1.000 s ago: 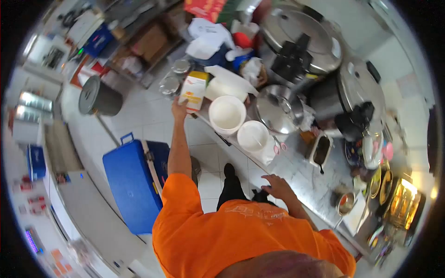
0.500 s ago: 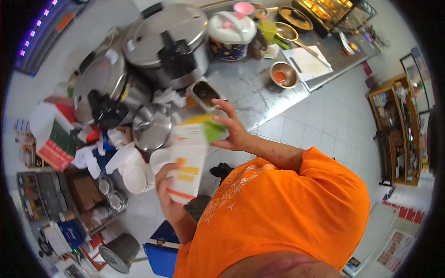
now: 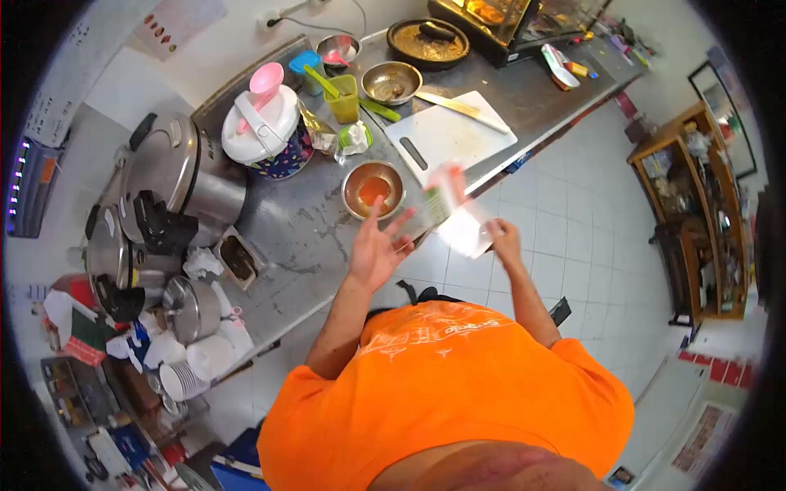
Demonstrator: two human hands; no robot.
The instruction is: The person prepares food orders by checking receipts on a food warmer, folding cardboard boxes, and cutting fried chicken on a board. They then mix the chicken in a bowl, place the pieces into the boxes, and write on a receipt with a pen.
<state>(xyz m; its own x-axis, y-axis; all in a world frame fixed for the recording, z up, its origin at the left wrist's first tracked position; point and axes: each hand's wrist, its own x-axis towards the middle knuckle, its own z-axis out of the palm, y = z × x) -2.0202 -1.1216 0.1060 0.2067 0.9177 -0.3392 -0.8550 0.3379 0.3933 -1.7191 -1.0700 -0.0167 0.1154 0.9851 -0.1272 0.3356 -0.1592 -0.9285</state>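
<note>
In my right hand (image 3: pixel 504 242) is a white paper packet (image 3: pixel 463 232) with orange and green print, smeared by motion, pinched at its right edge. It is over the front edge of the steel counter (image 3: pixel 295 221), near the white cutting board (image 3: pixel 458 143). My left hand (image 3: pixel 377 252) is open with its fingers spread, to the left of the packet. One fingertip overlaps a metal bowl (image 3: pixel 350 190) of orange-red sauce in this view.
A knife (image 3: pixel 463 111) lies across the cutting board. Behind are a steel bowl (image 3: pixel 393 82), a green container (image 3: pixel 342 102) and a white-lidded pot (image 3: pixel 260 131). Large cookers (image 3: pixel 176 176), a tray of dark sauce (image 3: pixel 239 259) and stacked paper cups (image 3: pixel 182 380) stand left.
My body and view have turned right along the counter. The packet has passed from both hands to my right hand alone, and my left hand has let go and spread its fingers.
</note>
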